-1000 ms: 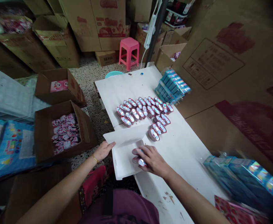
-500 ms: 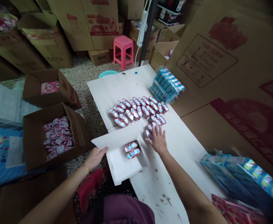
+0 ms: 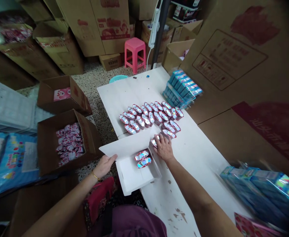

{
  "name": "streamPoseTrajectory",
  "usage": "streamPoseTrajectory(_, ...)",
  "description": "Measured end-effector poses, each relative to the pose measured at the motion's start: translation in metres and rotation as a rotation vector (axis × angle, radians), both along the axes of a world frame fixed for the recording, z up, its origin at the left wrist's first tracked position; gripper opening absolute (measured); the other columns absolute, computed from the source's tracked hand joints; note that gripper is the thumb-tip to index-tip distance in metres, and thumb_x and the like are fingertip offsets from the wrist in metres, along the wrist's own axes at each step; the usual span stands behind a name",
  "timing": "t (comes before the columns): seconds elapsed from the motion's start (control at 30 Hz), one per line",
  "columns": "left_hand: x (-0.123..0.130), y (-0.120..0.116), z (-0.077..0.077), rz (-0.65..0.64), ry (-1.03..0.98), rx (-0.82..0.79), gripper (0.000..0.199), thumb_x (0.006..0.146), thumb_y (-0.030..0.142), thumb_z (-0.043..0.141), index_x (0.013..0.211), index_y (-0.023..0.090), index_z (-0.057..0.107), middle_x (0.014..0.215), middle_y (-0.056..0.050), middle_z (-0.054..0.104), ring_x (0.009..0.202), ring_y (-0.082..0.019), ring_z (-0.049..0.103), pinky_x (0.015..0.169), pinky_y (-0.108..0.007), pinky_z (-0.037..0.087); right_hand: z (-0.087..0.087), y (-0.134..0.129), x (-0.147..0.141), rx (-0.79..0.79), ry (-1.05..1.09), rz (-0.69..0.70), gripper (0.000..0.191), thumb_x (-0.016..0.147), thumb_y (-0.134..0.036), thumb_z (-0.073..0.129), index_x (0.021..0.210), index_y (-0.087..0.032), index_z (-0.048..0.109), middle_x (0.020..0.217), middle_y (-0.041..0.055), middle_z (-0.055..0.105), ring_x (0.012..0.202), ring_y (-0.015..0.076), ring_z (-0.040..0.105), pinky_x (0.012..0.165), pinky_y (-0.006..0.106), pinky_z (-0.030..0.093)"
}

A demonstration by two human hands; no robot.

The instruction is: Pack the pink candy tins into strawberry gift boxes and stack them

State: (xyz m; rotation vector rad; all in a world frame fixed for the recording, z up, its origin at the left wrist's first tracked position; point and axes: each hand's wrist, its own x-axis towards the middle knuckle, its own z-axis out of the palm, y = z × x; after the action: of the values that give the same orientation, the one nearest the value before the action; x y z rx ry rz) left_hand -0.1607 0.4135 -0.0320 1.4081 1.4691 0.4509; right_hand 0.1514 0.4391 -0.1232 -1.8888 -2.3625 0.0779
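A white carton [image 3: 132,176] with its lid raised sits at the near left edge of the white table [image 3: 193,158]. Two shiny red-and-silver packets [image 3: 144,162] lie inside it. My left hand [image 3: 105,165] pinches the left edge of the carton's lid. Just right of the carton, my right hand [image 3: 163,147] has its fingers curled over a shiny packet [image 3: 154,143] on the table. Beyond it, several similar packets [image 3: 145,120] stand in close rows.
Blue packs in clear wrap [image 3: 181,89] stand at the table's far right, and more [image 3: 260,191] at the near right. Open cardboard boxes [image 3: 90,144] are on the left. A pink stool [image 3: 135,52] stands behind the table.
My right hand's fingers have gone from spread to curled over a packet beside the carton. A packet beyond that hand now shows. The whole view has shifted slightly.
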Motion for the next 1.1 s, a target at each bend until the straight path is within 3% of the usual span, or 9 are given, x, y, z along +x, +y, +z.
streamPoseTrajectory(0.13,0.000,-0.002,0.000,-0.019,0.008,-0.001,0.060,0.078,0.054,0.038,0.110,0.006,0.057,0.117,-0.011,0.058,0.110,-0.025,0.052,0.102,-0.037,0.032,0.013,-0.016,0.020,-0.046,0.126,-0.039,0.060,0.080,-0.040,0.047,0.134,-0.019,0.029,0.125,0.0166,0.041,0.105,0.0304,0.042,0.079,0.045,0.041)
streamPoseTrajectory(0.23,0.000,-0.002,0.000,-0.012,-0.022,-0.025,0.063,0.078,0.056,0.038,0.108,0.005,0.058,0.115,-0.012,0.059,0.108,-0.025,0.053,0.101,-0.036,0.033,0.053,-0.041,0.031,0.056,0.298,0.031,0.068,0.081,-0.040,0.046,0.138,-0.019,0.016,0.129,0.0166,0.035,0.112,0.0288,0.038,0.085,0.045,0.039)
streamPoseTrajectory(0.33,0.000,-0.002,-0.001,-0.003,-0.050,-0.025,0.065,0.076,0.058,0.039,0.110,0.005,0.057,0.116,-0.012,0.059,0.109,-0.025,0.052,0.101,-0.036,0.033,0.100,-0.067,0.015,-0.012,0.368,0.369,0.070,0.081,-0.038,0.046,0.139,-0.020,0.011,0.136,0.0148,0.028,0.121,0.0275,0.030,0.093,0.044,0.034)
streamPoseTrajectory(0.4,0.000,-0.002,-0.002,-0.007,-0.049,-0.016,0.066,0.076,0.059,0.039,0.111,0.006,0.057,0.116,-0.012,0.058,0.109,-0.025,0.052,0.101,-0.036,0.033,0.114,-0.079,-0.006,-0.149,0.326,0.644,0.069,0.080,-0.039,0.047,0.139,-0.020,0.016,0.138,0.0135,0.028,0.121,0.0275,0.029,0.094,0.044,0.032)
streamPoseTrajectory(0.5,0.000,-0.003,-0.001,-0.025,-0.034,0.007,0.067,0.076,0.059,0.038,0.111,0.006,0.057,0.116,-0.012,0.058,0.110,-0.025,0.051,0.101,-0.036,0.033,0.094,-0.084,-0.031,-0.275,0.210,0.886,0.069,0.077,-0.042,0.051,0.136,-0.020,0.024,0.138,0.0123,0.031,0.119,0.0283,0.032,0.091,0.045,0.033)
streamPoseTrajectory(0.67,-0.001,-0.003,0.002,-0.063,0.012,0.028,0.065,0.076,0.059,0.037,0.109,0.006,0.058,0.113,-0.011,0.061,0.109,-0.025,0.052,0.101,-0.035,0.033,0.037,-0.083,-0.031,-0.234,0.107,0.962,0.047,0.085,-0.034,0.044,0.131,-0.027,0.033,0.140,0.0050,0.030,0.126,0.0227,0.026,0.100,0.049,0.021)
streamPoseTrajectory(0.8,-0.001,-0.003,0.005,-0.072,0.058,0.038,0.062,0.078,0.056,0.037,0.109,0.007,0.058,0.113,-0.011,0.061,0.108,-0.024,0.053,0.100,-0.034,0.033,0.036,-0.078,-0.014,-0.180,0.136,0.849,0.054,0.084,-0.047,0.042,0.133,-0.031,0.028,0.142,0.0009,0.027,0.131,0.0233,0.018,0.104,0.052,0.011)
streamPoseTrajectory(1.0,0.002,-0.004,0.007,-0.062,0.103,0.031,0.056,0.079,0.052,0.035,0.102,0.008,0.062,0.107,-0.011,0.064,0.106,-0.025,0.054,0.100,-0.035,0.034,0.023,0.016,0.060,0.011,0.154,-0.105,0.088,0.075,-0.064,0.041,0.138,-0.009,0.014,0.141,0.0181,0.023,0.129,0.0300,0.020,0.100,0.048,0.025)
streamPoseTrajectory(1.1,0.002,-0.005,0.006,-0.042,0.109,0.029,0.053,0.080,0.050,0.034,0.100,0.010,0.063,0.103,-0.009,0.066,0.105,-0.024,0.054,0.099,-0.035,0.035,0.001,0.062,0.081,-0.097,-0.004,-0.208,0.104,0.062,-0.075,0.044,0.138,-0.009,0.015,0.142,0.0187,0.019,0.129,0.0367,0.013,0.099,0.057,0.018)
